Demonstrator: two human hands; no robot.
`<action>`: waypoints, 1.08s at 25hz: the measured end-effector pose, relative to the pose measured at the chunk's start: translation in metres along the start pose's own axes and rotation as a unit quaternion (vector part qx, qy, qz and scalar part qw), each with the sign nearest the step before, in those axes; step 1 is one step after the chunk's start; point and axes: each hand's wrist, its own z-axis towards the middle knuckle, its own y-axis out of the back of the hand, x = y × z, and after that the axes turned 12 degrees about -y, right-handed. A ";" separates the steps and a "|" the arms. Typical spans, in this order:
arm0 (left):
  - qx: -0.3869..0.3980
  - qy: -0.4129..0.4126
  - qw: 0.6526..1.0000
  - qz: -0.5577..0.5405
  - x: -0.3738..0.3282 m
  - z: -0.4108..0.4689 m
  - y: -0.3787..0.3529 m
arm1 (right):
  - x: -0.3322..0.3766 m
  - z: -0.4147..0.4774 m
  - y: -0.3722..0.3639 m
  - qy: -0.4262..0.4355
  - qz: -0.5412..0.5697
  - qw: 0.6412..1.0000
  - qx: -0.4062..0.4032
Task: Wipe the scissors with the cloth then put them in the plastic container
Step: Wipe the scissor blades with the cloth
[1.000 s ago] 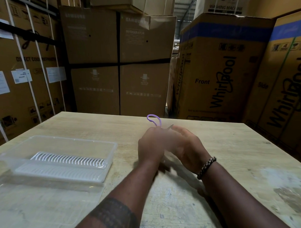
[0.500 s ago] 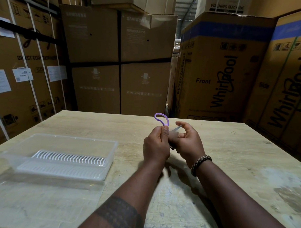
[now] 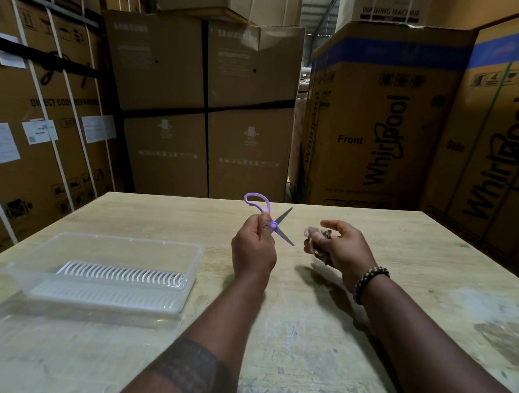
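Gripping the scissors (image 3: 283, 219), blades splayed, the left hand (image 3: 254, 249) is nearer the container (image 3: 122, 241), off leftward; the right hand (image 3: 346, 249) bunches the cloth (image 3: 315, 239)

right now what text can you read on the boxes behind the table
"LG" and "WASHING MACHINE": top right box
"Whirlpool" and "Front": box right of centre
"Whirlpool" and "Side": far right box
"SAMSUNG", faint: upper middle boxes
"DIRECT COOL REFRIG...", cut by a strap: left box
Paper labels on the left box: too small to read.
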 end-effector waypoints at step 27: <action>-0.012 0.008 0.999 -0.029 -0.010 -0.003 -0.002 | -0.008 -0.004 -0.010 0.058 -0.202 0.975 -0.073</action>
